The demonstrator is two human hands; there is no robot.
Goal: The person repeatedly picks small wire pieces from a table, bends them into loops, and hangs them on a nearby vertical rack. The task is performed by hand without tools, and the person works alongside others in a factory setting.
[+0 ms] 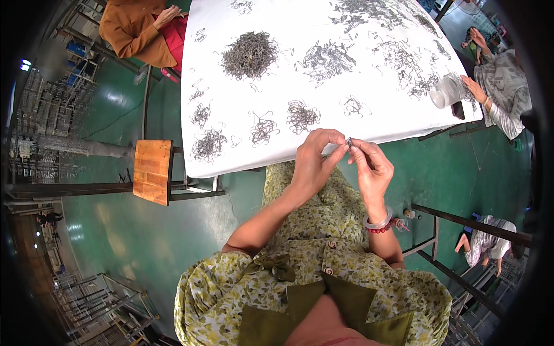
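At the near edge of the white-covered table my left hand [316, 161] and my right hand [374, 170] meet, thumbs and forefingers pinched together. Between their fingertips is a small dark metal piece [349, 142], mostly hidden; it looks like bent wire. Just beyond the hands lies a small heap of bent wire hooks [302, 116], with a looser heap of hooks [264, 128] to its left. A few scattered hooks [353, 106] lie to the right. Farther back are a large mound of wire hooks [250, 55] and a spread of short metal links [329, 60].
A wooden stool [153, 172] stands by the table's left corner. One person in brown [135, 34] sits at the far left; another in grey [502, 86] works at the right beside a clear plastic jar [446, 91]. More metal pieces [410, 66] cover the table's right side.
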